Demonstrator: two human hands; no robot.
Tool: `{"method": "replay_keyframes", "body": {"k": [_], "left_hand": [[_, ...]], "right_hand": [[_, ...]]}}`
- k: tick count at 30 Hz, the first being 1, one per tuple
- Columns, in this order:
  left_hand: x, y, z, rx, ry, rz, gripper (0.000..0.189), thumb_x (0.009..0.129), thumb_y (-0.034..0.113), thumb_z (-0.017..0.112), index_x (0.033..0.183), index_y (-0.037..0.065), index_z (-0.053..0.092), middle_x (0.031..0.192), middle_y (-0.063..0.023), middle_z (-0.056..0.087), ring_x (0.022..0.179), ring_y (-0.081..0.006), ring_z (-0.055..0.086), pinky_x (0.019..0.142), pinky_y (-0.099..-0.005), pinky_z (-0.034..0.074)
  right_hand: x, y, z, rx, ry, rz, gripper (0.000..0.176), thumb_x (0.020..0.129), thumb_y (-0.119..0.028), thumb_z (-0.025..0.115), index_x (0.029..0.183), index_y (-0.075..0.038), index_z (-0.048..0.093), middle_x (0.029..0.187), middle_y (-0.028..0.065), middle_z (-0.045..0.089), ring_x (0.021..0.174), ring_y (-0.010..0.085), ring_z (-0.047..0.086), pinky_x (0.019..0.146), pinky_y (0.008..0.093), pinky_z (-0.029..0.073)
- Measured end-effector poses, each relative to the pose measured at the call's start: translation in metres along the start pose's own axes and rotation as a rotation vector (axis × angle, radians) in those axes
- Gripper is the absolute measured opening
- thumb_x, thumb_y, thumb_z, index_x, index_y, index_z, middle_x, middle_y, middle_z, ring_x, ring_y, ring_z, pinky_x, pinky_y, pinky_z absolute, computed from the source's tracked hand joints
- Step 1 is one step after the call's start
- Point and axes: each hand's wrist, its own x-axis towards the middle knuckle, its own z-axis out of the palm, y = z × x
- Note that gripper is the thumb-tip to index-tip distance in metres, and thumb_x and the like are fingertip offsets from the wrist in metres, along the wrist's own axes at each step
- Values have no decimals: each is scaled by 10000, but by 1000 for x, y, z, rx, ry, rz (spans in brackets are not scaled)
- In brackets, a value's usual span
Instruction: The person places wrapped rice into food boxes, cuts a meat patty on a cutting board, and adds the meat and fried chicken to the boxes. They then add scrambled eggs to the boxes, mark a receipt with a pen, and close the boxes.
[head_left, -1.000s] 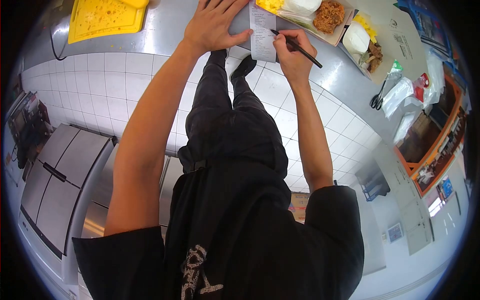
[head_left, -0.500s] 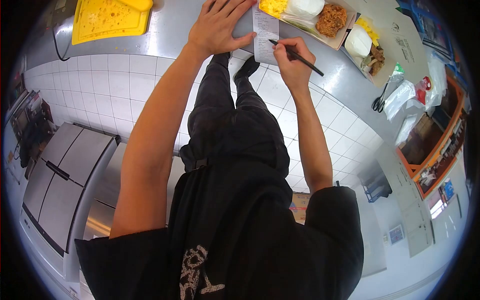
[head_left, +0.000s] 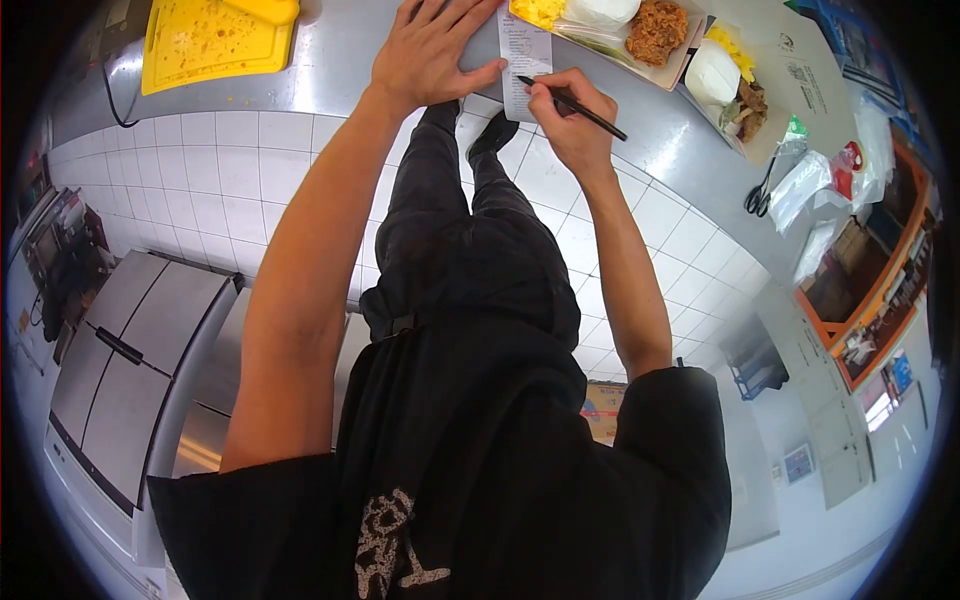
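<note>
A narrow printed receipt (head_left: 527, 62) lies on the metal counter, its lower end by the front edge. My left hand (head_left: 430, 55) rests flat with fingers spread, thumb at the receipt's left edge. In my right hand (head_left: 575, 120) is a black pen (head_left: 590, 115), its tip on or just above the receipt. Beyond the receipt sits a food box (head_left: 672, 72) with rice, yellow food and a fried brown piece (head_left: 657, 32). To its right is a second box (head_left: 756, 152) with rice, yellow food and meat pieces.
A yellow cutting board (head_left: 215, 45) with crumbs lies on the counter (head_left: 335, 60) at the upper left. Black-handled scissors (head_left: 759, 198) and clear plastic bags (head_left: 802, 190) are at the right. An orange-framed case (head_left: 870, 290) stands farther right.
My right hand and the pen have moved left, so the tip is nearer the receipt's left edge. The whole view has shifted slightly.
</note>
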Motion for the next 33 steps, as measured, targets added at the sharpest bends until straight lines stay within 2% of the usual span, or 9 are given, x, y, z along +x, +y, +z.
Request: {"method": "replay_keyframes", "body": {"k": [2, 5, 9, 12, 15, 17, 23, 30, 33], "left_hand": [[0, -1, 2, 34, -17, -3, 852, 803, 539, 601, 1466, 60, 359, 1519, -91, 352, 1371, -312, 328, 1100, -494, 266], [0, -1, 2, 35, 0, 6, 863, 815, 559, 587, 1481, 70, 338, 1538, -81, 329, 1373, -315, 325, 1104, -494, 266], [0, -1, 3, 58, -10, 1, 871, 817, 570, 584, 1488, 76, 327, 1541, -82, 323, 1375, -316, 323, 1110, -493, 263], [0, 0, 4, 45, -11, -11, 876, 819, 567, 582, 1494, 76, 315, 1541, -94, 320, 1378, -321, 318, 1115, -495, 260], [0, 1, 4, 64, 1, -36, 881, 822, 574, 570, 1496, 69, 307, 1539, -106, 317, 1382, -326, 312, 1119, -499, 252], [1, 1, 5, 82, 7, -51, 886, 824, 575, 559, 1497, 60, 301, 1538, -114, 314, 1388, -328, 303, 1122, -504, 245], [-2, 1, 9, 98, 8, -77, 862, 828, 564, 557, 1493, 69, 320, 1547, -107, 305, 1407, -322, 272, 1116, -522, 236], [-2, 0, 6, 93, 5, -19, 832, 830, 558, 572, 1498, 125, 331, 1559, -85, 298, 1413, -334, 262, 1109, -551, 232], [-2, 2, 6, 87, 30, -38, 850, 826, 568, 579, 1499, 115, 325, 1554, -81, 309, 1409, -342, 273, 1110, -549, 236]], "right_hand": [[-3, 11, 0, 77, 111, 60, 105, 794, -93, 700, 842, -12, 655, 687, 88, 675, 582, 123, 620, 563, 260, 491], [-5, -2, -4, -16, 53, 61, 106, 794, -100, 702, 834, -14, 655, 668, 71, 661, 560, 107, 586, 544, 254, 469], [-9, 7, -9, -25, 90, 93, 99, 793, -98, 699, 828, -18, 653, 663, 61, 658, 563, 98, 582, 538, 253, 463], [-15, 2, -11, 6, 58, 109, 112, 810, -107, 696, 866, -22, 650, 657, 60, 654, 558, 99, 582, 532, 246, 461], [-10, -7, -13, -20, 115, 98, 138, 837, -120, 689, 934, -30, 651, 678, 71, 661, 565, 109, 594, 533, 251, 466], [-5, -14, -13, -132, 70, -16, 165, 865, -127, 670, 1005, -41, 646, 716, 93, 669, 579, 152, 628, 545, 275, 484], [4, -7, -11, -191, 13, -160, 153, 882, -112, 641, 1027, -63, 639, 773, 117, 681, 617, 238, 663, 569, 313, 507], [14, -7, -14, -219, -32, -224, 144, 875, -101, 643, 1015, -68, 639, 770, 113, 680, 615, 240, 660, 568, 312, 505], [9, -10, -18, -178, -32, -198, 157, 849, -85, 656, 1004, -61, 640, 738, 98, 669, 592, 202, 644, 561, 293, 497]]}}
